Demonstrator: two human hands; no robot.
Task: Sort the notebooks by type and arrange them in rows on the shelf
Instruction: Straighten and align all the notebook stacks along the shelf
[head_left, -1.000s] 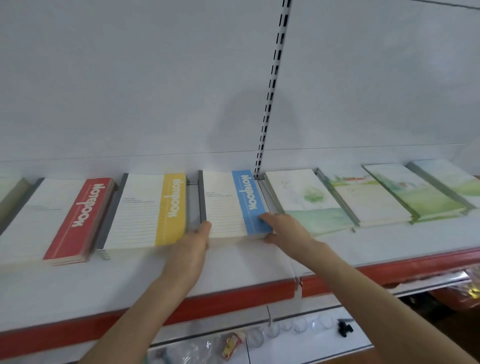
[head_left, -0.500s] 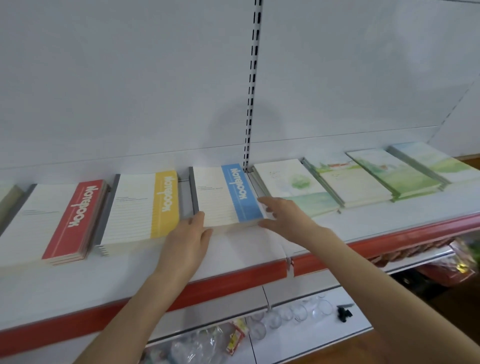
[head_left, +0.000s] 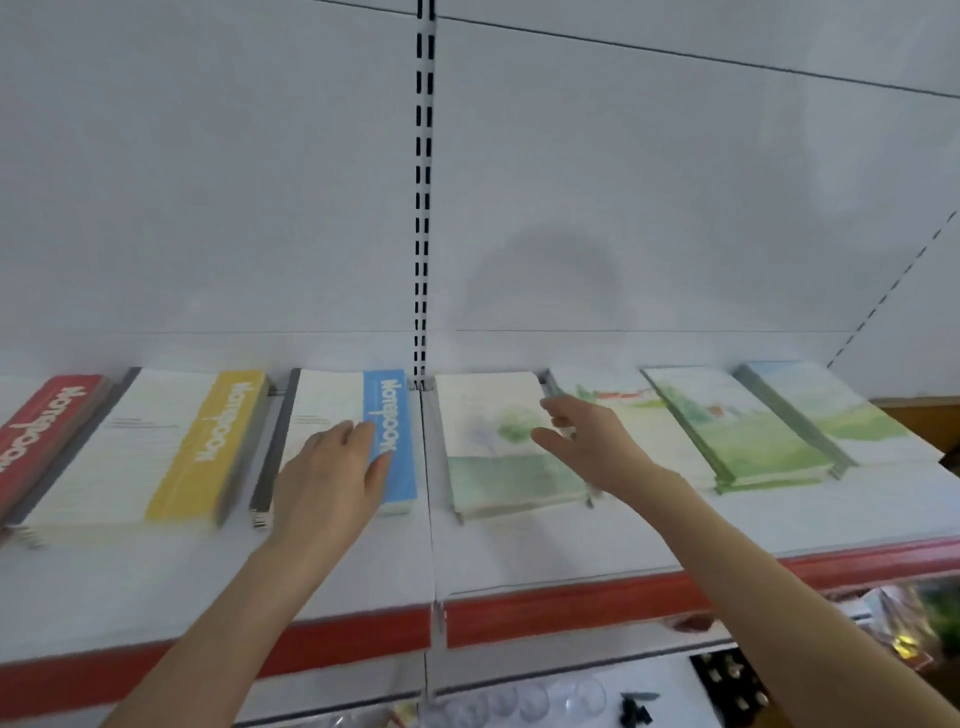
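- Seven stacks of notebooks lie flat in one row on the white shelf (head_left: 519, 551), which has a red front edge.
- From the left: a red-banded stack (head_left: 36, 431), cut off by the frame edge; a yellow-banded stack (head_left: 156, 447); a blue-banded stack (head_left: 387, 415). Each band reads "Notebook".
- Right of the slotted upright (head_left: 423, 208) lie four stacks with green landscape covers: first (head_left: 498, 467), second (head_left: 660, 431), third (head_left: 727, 431), fourth (head_left: 826, 405). The last three are angled and lie edge against edge.
- Left hand (head_left: 332, 478) rests palm down on the blue-banded stack, fingers (head_left: 363, 431) together and flat on the cover, gripping nothing.
- Right hand (head_left: 587, 441) is over the boundary between the first and second landscape stacks, fingers (head_left: 556, 405) spread apart and holding nothing; whether it touches the covers cannot be told through the blur.
- Below the shelf, a lower level holds clear rounded items (head_left: 519, 701), too blurred to identify.
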